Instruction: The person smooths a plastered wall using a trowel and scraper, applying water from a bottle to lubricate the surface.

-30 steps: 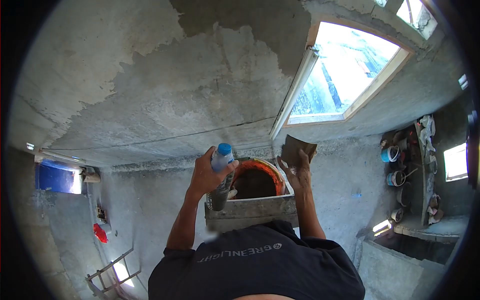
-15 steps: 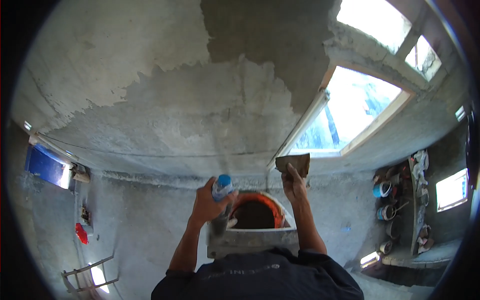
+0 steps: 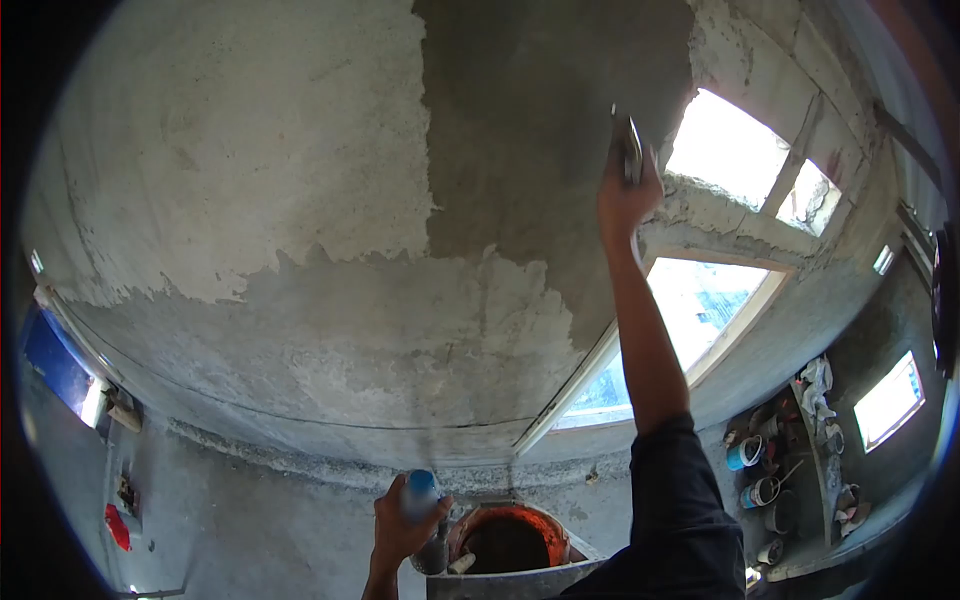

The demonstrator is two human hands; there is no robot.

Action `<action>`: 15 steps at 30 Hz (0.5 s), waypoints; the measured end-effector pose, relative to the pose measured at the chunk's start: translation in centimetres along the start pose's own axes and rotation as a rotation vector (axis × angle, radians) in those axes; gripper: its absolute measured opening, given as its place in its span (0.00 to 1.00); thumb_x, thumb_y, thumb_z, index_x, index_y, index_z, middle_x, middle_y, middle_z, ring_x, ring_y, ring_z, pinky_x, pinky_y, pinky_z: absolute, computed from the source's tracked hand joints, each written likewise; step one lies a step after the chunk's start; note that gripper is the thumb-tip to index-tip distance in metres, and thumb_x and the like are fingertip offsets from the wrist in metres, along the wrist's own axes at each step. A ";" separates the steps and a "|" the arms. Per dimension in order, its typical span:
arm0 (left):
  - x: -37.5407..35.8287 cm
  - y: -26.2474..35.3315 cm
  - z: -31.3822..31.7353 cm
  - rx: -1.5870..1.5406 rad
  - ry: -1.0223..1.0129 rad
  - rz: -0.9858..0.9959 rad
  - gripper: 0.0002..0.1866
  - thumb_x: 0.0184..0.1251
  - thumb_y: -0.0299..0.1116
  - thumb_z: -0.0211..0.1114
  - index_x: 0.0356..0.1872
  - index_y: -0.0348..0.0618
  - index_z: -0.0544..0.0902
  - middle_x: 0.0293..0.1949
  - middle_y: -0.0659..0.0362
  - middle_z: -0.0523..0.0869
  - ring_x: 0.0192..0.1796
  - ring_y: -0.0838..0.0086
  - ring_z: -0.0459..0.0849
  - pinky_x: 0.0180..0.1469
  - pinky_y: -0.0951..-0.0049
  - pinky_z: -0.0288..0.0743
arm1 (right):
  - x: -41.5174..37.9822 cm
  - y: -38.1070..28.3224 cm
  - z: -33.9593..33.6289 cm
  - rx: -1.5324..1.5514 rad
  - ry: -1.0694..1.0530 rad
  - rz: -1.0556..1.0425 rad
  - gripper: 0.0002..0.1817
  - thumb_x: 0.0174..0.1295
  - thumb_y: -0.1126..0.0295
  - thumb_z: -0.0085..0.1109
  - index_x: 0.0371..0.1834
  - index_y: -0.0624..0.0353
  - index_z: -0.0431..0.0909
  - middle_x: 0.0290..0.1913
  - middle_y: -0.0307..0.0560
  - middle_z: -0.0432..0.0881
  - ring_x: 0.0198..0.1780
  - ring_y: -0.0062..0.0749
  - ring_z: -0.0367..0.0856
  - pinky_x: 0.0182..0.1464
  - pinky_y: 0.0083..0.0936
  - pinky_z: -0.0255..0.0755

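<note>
Left hand (image 3: pixel 398 530): wraps blue-capped bottle (image 3: pixel 419 500), left of orange-rimmed bucket (image 3: pixel 545 527). Right hand (image 3: pixel 629 197): grips blurred flat tool (image 3: pixel 632 150), possibly a trowel, above bucket.

Btl (image 3: pixel 418 504) w/ cap (image 3: pixel 421 481) (blue), tool (image 3: pixel 631 152) edge-on

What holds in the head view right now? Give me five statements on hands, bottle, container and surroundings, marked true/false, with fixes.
1. The left hand holds a bottle with a blue cap. True.
2. The right hand is lower in the picture than the left. False: it is far higher.
3. The right forearm crosses in front of the framed window. True.
4. The right hand is bare of any object. False: it grips a thin flat piece.
5. The orange-rimmed container is at the top of the picture. False: it is near the bottom.
</note>
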State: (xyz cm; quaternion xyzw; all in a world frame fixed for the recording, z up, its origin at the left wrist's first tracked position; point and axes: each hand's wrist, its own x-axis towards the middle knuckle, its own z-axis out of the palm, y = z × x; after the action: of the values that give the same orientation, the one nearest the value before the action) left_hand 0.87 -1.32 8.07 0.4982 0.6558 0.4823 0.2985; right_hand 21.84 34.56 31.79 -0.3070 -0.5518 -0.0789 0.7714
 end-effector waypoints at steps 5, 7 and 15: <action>0.1 -0.1 -0.8 -0.005 0.034 -0.029 0.20 0.49 0.40 0.76 0.33 0.36 0.78 0.24 0.55 0.85 0.25 0.73 0.84 0.30 0.71 0.78 | 8.5 2.2 7.1 -0.151 0.025 -0.572 0.25 0.49 0.80 0.63 0.54 0.57 0.78 0.48 0.51 0.82 0.51 0.47 0.80 0.51 0.35 0.75; 0.3 -0.4 -0.9 0.017 0.064 0.006 0.19 0.49 0.39 0.76 0.33 0.36 0.78 0.24 0.55 0.85 0.25 0.72 0.84 0.30 0.71 0.78 | 9.7 2.7 8.7 -0.443 -0.127 -0.732 0.33 0.48 0.76 0.64 0.62 0.55 0.72 0.59 0.50 0.77 0.63 0.48 0.72 0.66 0.41 0.66; 0.6 -1.6 -0.6 0.022 0.039 -0.095 0.20 0.48 0.41 0.77 0.33 0.37 0.78 0.25 0.52 0.86 0.27 0.65 0.87 0.34 0.67 0.80 | 1.7 4.8 9.2 -0.462 -0.461 -0.743 0.35 0.47 0.72 0.68 0.64 0.53 0.70 0.65 0.53 0.71 0.65 0.54 0.69 0.62 0.41 0.71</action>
State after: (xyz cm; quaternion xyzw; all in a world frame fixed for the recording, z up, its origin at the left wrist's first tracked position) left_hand -0.48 -0.99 6.87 0.4601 0.6897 0.4699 0.3029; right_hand 17.32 43.97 33.33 -0.2620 -0.7484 -0.3987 0.4608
